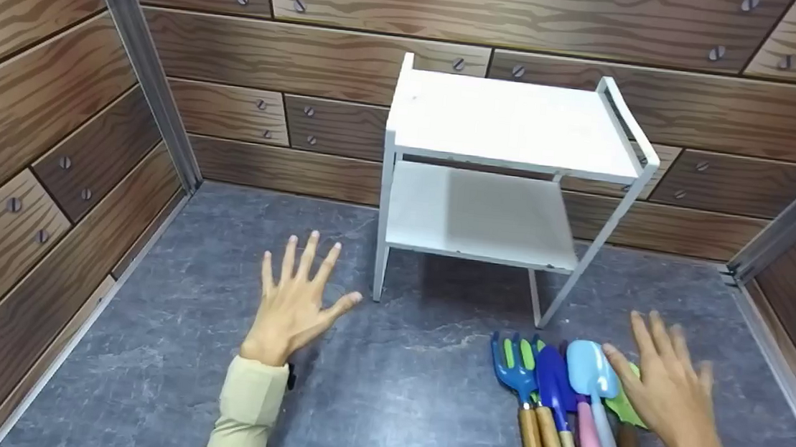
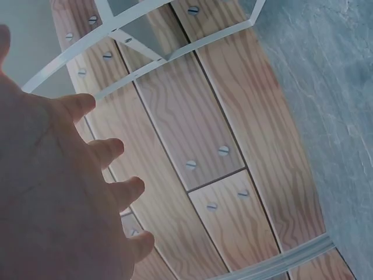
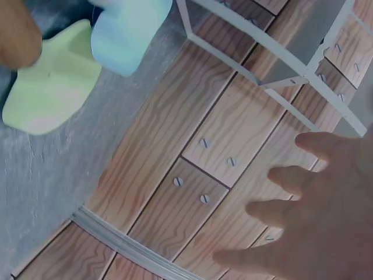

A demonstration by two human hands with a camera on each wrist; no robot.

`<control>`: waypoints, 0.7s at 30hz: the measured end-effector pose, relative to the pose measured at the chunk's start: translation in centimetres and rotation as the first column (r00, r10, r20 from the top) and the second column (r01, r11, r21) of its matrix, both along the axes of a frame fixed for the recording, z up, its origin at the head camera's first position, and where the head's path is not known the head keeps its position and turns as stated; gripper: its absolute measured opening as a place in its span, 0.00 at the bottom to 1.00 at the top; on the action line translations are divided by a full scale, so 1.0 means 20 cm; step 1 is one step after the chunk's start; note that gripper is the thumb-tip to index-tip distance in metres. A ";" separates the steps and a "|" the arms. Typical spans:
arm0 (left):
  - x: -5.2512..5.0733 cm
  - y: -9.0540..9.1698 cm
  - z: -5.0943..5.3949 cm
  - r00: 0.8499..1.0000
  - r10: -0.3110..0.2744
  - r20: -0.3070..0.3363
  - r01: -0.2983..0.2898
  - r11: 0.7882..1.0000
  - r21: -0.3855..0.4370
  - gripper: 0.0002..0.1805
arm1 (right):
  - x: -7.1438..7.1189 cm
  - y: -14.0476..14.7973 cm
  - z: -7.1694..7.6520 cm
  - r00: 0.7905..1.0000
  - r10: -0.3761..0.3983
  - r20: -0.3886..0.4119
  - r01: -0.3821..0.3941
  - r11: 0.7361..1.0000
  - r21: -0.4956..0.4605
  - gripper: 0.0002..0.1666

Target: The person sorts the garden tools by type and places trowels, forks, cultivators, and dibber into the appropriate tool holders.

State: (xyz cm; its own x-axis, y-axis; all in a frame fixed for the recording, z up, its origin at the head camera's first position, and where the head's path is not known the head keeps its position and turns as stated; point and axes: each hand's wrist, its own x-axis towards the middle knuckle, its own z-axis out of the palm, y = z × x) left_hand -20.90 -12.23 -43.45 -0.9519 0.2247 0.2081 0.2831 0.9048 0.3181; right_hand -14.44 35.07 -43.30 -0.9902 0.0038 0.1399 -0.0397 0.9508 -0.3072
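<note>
The left hand (image 1: 291,317) is held with fingers spread, touching nothing, left of a white two-tier shelf (image 1: 515,122). Fingers extended, the right hand (image 1: 674,399) hovers at the right edge of a bunch of garden tools and is slightly blurred. That bunch holds a blue fork (image 1: 516,371), a dark blue trowel (image 1: 552,381), a light blue trowel (image 1: 592,370) and a green tool (image 1: 627,409) partly behind the hand. In the right wrist view the green tool (image 3: 55,79) and light blue trowel (image 3: 129,35) show beyond the hand (image 3: 326,216). The left wrist view shows the left hand (image 2: 64,181) empty.
Wood-patterned panels (image 1: 311,57) with printed screws enclose the space on the back, left and right. Grey metal posts (image 1: 145,64) stand at the corners. The floor (image 1: 140,374) is grey and stone-patterned, and the shelf's legs stand on it near the back panel.
</note>
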 end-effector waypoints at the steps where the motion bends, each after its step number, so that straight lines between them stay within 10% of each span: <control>1: 0.00 0.00 -0.01 1.000 -0.005 0.000 0.005 1.000 -0.009 0.46 | 0.00 0.00 0.00 0.999 -0.008 -0.035 0.008 1.000 0.007 0.43; 7: -0.03 0.04 -0.05 0.987 -0.050 -0.154 0.042 0.998 -0.052 0.35 | 0.02 -0.01 -0.04 0.985 -0.033 -0.171 0.031 0.999 -0.019 0.28; 13: -0.08 0.10 -0.09 0.900 -0.103 -0.424 0.096 0.995 -0.038 0.21 | 0.06 -0.02 -0.08 0.996 -0.047 -0.078 0.044 0.998 -0.038 0.24; 21: -0.13 0.21 -0.10 0.857 -0.164 -0.489 0.172 0.985 -0.027 0.19 | 0.09 -0.04 -0.15 0.998 -0.059 -0.004 0.059 0.998 -0.029 0.22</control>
State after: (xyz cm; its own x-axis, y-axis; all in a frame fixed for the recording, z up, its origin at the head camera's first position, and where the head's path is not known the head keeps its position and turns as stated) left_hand -23.52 -8.03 -45.42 -0.6760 0.3644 0.6405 0.5532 0.8252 0.1144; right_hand -12.59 34.32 -46.40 -0.9874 0.0664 0.1436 0.0148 0.9423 -0.3344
